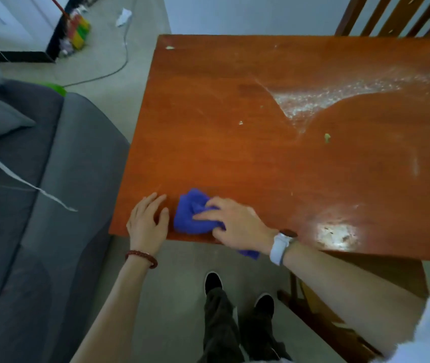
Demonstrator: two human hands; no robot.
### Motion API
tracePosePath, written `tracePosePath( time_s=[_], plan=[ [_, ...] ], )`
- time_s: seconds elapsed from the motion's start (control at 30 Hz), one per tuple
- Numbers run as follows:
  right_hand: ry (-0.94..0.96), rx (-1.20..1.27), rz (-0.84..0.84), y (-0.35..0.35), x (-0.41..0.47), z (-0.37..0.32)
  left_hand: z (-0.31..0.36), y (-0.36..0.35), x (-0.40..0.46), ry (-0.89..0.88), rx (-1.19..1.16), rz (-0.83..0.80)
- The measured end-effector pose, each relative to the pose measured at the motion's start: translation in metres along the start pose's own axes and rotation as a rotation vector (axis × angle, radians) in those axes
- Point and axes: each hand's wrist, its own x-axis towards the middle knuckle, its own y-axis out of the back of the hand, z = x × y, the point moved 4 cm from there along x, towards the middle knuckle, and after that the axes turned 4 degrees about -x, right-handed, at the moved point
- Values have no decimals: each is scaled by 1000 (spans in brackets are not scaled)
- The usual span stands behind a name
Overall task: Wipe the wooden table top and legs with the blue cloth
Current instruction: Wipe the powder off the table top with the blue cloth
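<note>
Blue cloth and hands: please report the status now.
Right hand presses blue cloth at table's near edge. Left hand flat on top beside it. White residue and crumbs unwiped further in.

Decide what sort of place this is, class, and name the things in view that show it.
Probably a lived-in room of a home, a living or dining area: a wooden table with a wooden chair behind it, a grey sofa beside it, and a broom standing on the floor.
</note>
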Motion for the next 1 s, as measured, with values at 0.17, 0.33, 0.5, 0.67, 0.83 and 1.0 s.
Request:
tracePosePath(
  time_s=[0.17, 0.33, 0.5, 0.67, 0.83, 1.0],
  plan=[
    [-93, 642, -164, 14, -30, 0, 37, 11, -20, 25, -513, -155],
    [-161, 879, -100, 45, -53, 19, 79, -17, -42, 96, -932, -545],
    [-206, 797, 26, 51, -78, 35, 104, -41, -48, 234, -980, -614],
    [-272, 646, -60, 48, -98, 41, 106, -41, -60, -10, -626, -649],
    [-268, 1047, -387, 20, -111, 31, 94, -31, -85, -122, -489, -552],
    [-193, 728, -231, 6, -104, 24, 80, -22, -117, -155, -292, -393]
  ],
)
